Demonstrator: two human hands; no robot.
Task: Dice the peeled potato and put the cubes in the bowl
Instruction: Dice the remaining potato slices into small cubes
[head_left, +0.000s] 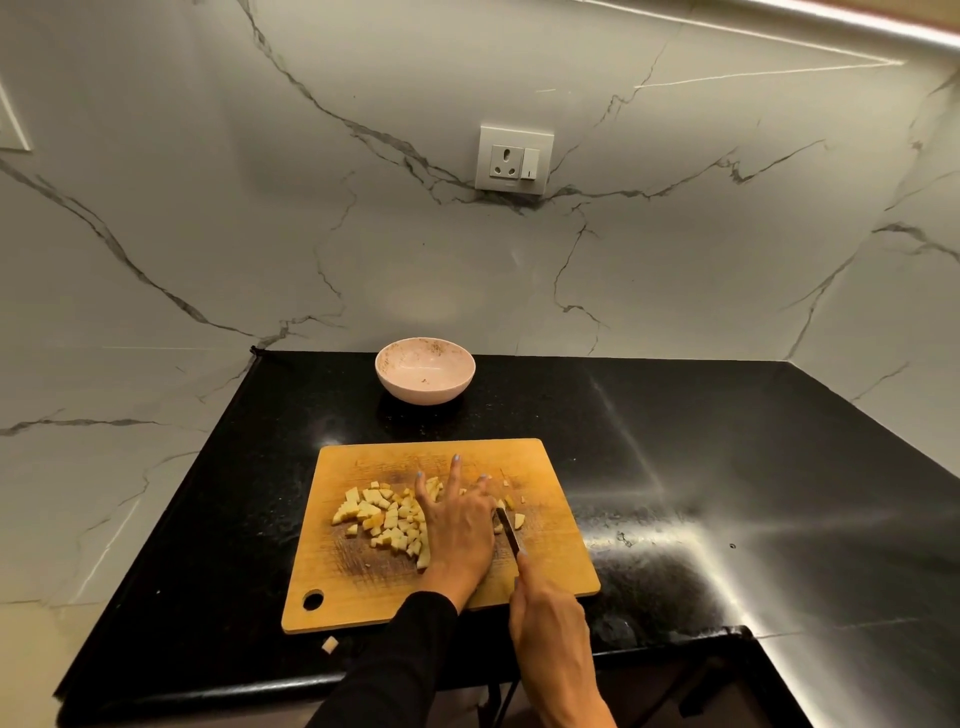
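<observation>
A wooden cutting board (540, 566) lies on the black counter. Several pale potato cubes (387, 519) are heaped on its left half, and a few more (514, 512) lie to the right of my left hand. My left hand (457, 525) rests flat on the board with fingers straight and spread, among the cubes. My right hand (545, 623) grips a knife (510, 532) by the handle, its dark blade lying on the board just right of my left hand. A pink bowl (425, 370) stands beyond the board near the wall, almost bare inside.
One stray potato cube (329, 644) lies on the black counter (727, 467) in front of the board's near left corner. A marble wall with a socket (514, 160) rises behind. The counter's front edge runs just below the board.
</observation>
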